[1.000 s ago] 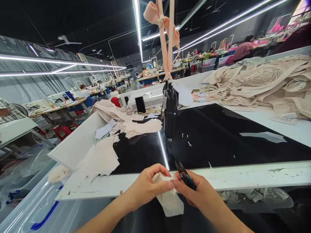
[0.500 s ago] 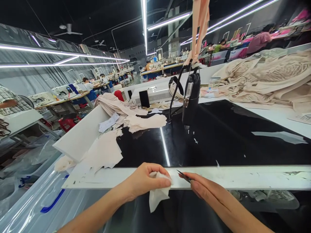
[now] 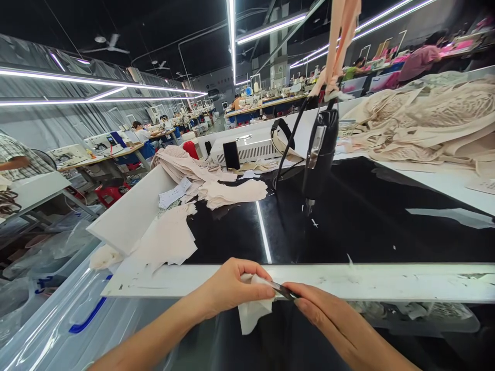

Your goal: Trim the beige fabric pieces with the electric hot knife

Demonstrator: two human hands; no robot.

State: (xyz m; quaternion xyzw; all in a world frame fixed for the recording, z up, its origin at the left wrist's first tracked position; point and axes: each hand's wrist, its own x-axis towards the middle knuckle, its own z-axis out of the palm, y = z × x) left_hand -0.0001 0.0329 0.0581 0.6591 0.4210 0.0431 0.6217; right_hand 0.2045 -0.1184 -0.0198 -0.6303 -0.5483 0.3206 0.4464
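Note:
Pinched between the thumb and fingers of my left hand (image 3: 242, 283) is a small off-white piece of fabric (image 3: 255, 317), its lower end hanging past the table's front edge. My right hand (image 3: 323, 309) closes around small dark, pointed thread snips (image 3: 285, 291). The tips of the snips reach the fabric right at my left fingertips; whether the blades are open there is hidden. Beyond my hands, a black handheld tool (image 3: 320, 154) hangs by peach fabric strips (image 3: 340, 44) with its metal tip just above the black tabletop (image 3: 363, 216).
Cut fabric pieces (image 3: 170, 239) lie on the left side, with a labelled paper (image 3: 175, 192) near them. A phone (image 3: 231, 155) leans on a white box (image 3: 255, 147). Beige fabric (image 3: 433, 116) is heaped at right. Plastic bins (image 3: 65, 314) stand lower left. People work at machines farther off.
My right hand has moved left, bringing the snips to the fabric in my left hand. The hanging tool has swung slightly, and the view has shifted a little.

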